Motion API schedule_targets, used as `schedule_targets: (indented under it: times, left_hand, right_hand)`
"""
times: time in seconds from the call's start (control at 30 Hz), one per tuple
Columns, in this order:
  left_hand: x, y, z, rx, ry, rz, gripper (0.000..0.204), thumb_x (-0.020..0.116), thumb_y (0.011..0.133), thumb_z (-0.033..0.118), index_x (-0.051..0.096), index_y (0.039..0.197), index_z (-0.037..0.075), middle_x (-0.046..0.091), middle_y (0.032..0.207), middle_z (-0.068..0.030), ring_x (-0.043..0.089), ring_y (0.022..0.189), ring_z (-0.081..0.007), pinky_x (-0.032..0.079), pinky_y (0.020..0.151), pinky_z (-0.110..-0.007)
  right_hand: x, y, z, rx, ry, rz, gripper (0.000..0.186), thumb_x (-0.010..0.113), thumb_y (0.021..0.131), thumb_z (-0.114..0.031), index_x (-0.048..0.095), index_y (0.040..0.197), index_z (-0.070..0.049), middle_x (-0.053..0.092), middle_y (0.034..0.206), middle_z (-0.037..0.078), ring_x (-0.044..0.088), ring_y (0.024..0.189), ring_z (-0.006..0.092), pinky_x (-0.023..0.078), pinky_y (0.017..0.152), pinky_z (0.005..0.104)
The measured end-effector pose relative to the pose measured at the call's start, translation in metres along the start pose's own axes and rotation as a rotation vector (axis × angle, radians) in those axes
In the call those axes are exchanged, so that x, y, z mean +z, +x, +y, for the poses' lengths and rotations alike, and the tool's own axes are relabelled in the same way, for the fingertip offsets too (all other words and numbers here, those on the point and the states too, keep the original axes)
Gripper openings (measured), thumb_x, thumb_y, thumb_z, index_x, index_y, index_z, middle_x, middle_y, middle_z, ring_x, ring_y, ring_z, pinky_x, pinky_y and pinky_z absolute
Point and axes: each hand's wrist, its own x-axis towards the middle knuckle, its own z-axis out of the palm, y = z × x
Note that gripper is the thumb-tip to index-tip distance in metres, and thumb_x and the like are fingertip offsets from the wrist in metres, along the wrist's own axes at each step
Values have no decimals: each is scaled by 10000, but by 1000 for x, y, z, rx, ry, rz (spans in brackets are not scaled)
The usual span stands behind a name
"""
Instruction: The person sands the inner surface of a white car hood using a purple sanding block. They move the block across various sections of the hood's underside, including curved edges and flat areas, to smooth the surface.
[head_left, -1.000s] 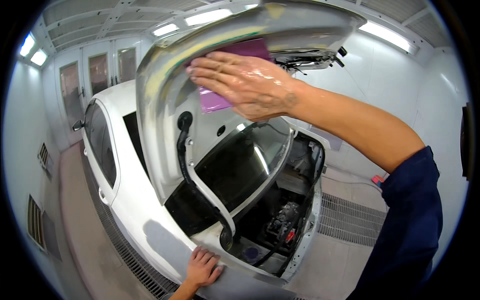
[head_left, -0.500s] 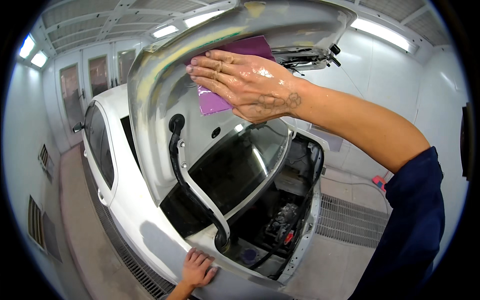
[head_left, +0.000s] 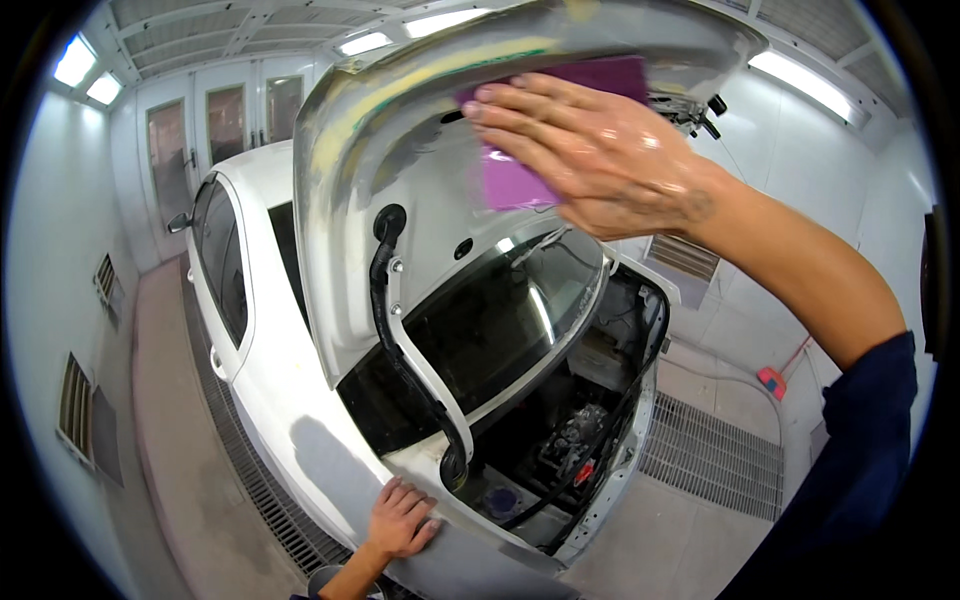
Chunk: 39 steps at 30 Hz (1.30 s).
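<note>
My right hand [head_left: 610,150] lies wet and nearly flat over a purple sheet of sandpaper [head_left: 515,185], holding it at the underside of a raised trunk lid [head_left: 325,240]. The sheet's corners stick out above and below the fingers. Grey and yellowish patches, with a thin green streak, cover the lid's edge. Low in the view, my left hand [head_left: 402,520] rests with fingers extended on the grey rear edge of the white car [head_left: 265,375], beside the open trunk. A smooth grey patch [head_left: 330,455] shows on the white panel nearby.
A curved hinge arm [head_left: 425,365] with a black cable joins lid and body. The trunk opening [head_left: 560,440] holds dark parts. Floor gratings [head_left: 710,455] flank the car. A small red object [head_left: 770,382] and a hose [head_left: 715,372] are at the right. White walls surround the car.
My right hand and the sandpaper have slid rightward along the lid. The whole view has shifted a little, while my left hand stays on the same edge of the car.
</note>
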Motion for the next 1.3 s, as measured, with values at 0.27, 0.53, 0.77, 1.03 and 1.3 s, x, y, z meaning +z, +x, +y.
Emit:
schedule_targets:
  times: [0.27,0.53,0.77,1.03,1.3]
  left_hand:
    - [-1,1,6,-14,-9,-1,348,679,860,372,711,1062,90,679,1073,-88,609,1111,-305,398,1125,-518]
    - [0,-1,-2,2,1,-7,385,682,855,375,710,1104,83,670,1098,-106,600,1124,-312,384,1135,-523]
    - [-2,0,2,-4,18,-8,389,689,848,379,715,1106,89,668,1071,-100,601,1118,-313,394,1128,-526]
    - [4,0,-3,13,0,-20,382,682,834,374,718,1101,104,670,1070,-84,603,1119,-301,385,1128,-521]
    - [-2,-3,-4,5,15,-14,377,680,852,369,711,1116,101,668,1098,-94,601,1118,-304,378,1127,-514]
  right_hand:
    - [-4,-16,-6,90,-29,33,634,501,857,-153,501,1450,72,480,1552,199,411,1487,285,250,1284,413]
    - [48,51,-24,1,30,166,623,461,887,-146,469,1451,119,477,1542,238,396,1492,316,251,1282,419]
    - [-24,-53,18,70,-38,-1,680,508,823,-136,488,1484,26,445,1590,170,369,1515,258,236,1287,429]
    - [53,18,-22,126,510,244,610,446,931,-178,456,1490,68,432,1597,175,366,1515,236,194,1297,399]
    - [12,-13,-5,93,-151,120,616,475,897,-209,520,1442,75,466,1577,167,399,1498,243,236,1282,414]
